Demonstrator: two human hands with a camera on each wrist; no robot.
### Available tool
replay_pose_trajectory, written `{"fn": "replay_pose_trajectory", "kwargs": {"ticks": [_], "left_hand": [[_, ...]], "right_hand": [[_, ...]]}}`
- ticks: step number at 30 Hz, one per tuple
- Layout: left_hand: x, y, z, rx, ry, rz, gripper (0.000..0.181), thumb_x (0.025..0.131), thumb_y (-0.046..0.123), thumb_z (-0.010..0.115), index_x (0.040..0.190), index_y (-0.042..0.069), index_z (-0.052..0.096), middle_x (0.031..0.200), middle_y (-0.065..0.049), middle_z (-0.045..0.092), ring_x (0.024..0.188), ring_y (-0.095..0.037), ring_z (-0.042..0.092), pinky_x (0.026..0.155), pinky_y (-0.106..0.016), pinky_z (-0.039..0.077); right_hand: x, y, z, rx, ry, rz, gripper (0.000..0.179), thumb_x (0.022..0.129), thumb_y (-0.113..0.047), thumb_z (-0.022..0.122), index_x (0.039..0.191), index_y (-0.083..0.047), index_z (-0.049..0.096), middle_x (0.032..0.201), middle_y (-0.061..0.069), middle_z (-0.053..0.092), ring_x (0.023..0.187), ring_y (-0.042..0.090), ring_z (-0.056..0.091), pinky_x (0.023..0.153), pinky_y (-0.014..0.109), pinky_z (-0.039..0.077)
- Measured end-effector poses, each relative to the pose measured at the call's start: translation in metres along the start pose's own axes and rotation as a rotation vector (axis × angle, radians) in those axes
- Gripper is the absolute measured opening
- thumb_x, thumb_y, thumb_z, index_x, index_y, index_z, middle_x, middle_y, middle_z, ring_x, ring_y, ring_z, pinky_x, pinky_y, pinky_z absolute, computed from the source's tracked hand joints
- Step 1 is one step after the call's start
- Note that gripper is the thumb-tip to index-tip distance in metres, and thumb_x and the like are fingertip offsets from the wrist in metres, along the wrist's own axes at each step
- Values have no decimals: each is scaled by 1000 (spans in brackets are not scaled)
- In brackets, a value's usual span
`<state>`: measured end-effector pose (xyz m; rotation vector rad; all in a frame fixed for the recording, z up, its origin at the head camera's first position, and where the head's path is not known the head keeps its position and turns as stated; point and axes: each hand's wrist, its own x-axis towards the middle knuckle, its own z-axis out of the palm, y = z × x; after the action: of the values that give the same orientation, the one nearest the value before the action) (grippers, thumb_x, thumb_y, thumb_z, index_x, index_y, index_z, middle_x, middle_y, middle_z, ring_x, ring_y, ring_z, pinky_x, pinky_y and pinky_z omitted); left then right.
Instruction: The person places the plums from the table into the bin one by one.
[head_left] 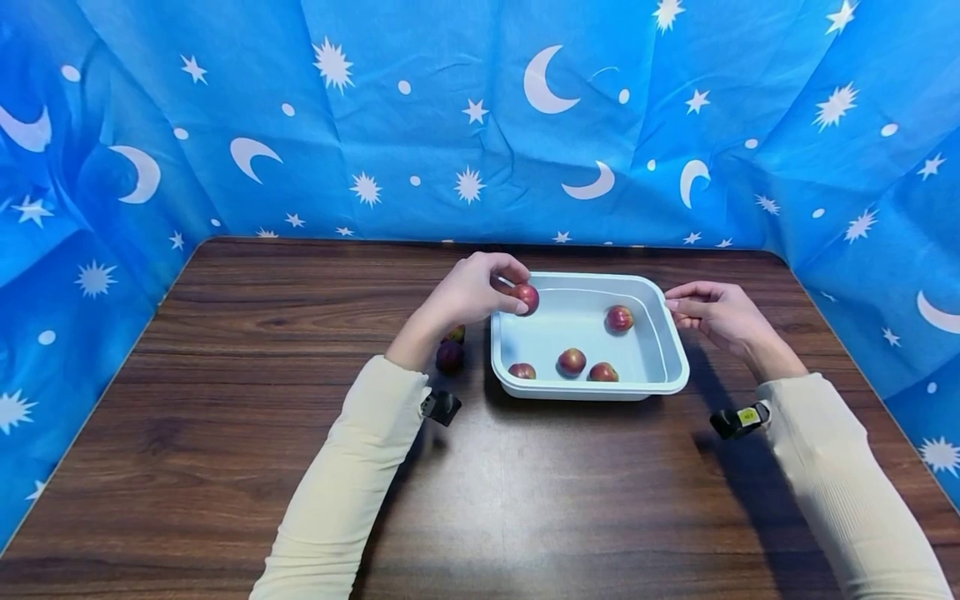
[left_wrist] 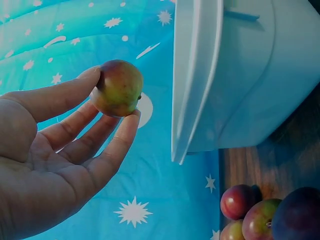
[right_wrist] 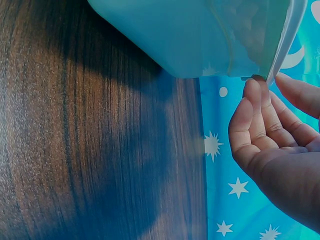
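My left hand [head_left: 476, 287] pinches a red and green plum [left_wrist: 119, 88] between thumb and fingertips. In the head view this plum hangs over the left rim of a pale, grey-white plastic tub [head_left: 592, 387]. Inside the tub lie several plums [head_left: 572, 362], loosely scattered on its floor. On the far side, my right hand [head_left: 716, 312] grips the tub's right rim with thumb and fingers. The right wrist view shows those fingertips [right_wrist: 253, 90] at the edge of the rim.
Left of the tub, several more plums [left_wrist: 261, 218] sit close together on the dark wooden table [head_left: 247, 433], partly hidden by my left forearm in the head view. A blue cloth [head_left: 420, 125] with moons and stars hangs behind the table and along its sides.
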<state>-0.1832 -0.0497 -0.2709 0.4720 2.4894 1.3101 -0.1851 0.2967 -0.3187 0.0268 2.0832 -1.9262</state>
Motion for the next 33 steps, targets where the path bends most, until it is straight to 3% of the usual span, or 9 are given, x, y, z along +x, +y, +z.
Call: {"fn": "replay_pose_trajectory", "kwargs": {"ticks": [13,21,33], "left_hand": [[-1,-9,2,-46,2,11,31,82,12,68,112,7,60,113,-10,59,97,-18,59,84,-31,47],[-3,-16,-7,-72,25,17,36,81,12,70,114,5,58,112,-10,58,98,-20,58,80,-32,48],[-8,-30,-19,-80,48,18,38,80,9,70,115,1,57,111,-13,59,101,-23,56,86,-34,46]], "right_hand": [[-1,1,-1,-11,10,13,15,86,-10,63,100,-5,64,85,3,64,68,18,58,64,22,51],[1,1,1,-1,8,-16,10,87,-6,61,95,-5,65,83,4,65,66,17,57,62,22,50],[0,-1,1,-11,-8,-4,13,86,-8,62,98,-4,64,82,4,65,67,16,58,62,20,50]]}}
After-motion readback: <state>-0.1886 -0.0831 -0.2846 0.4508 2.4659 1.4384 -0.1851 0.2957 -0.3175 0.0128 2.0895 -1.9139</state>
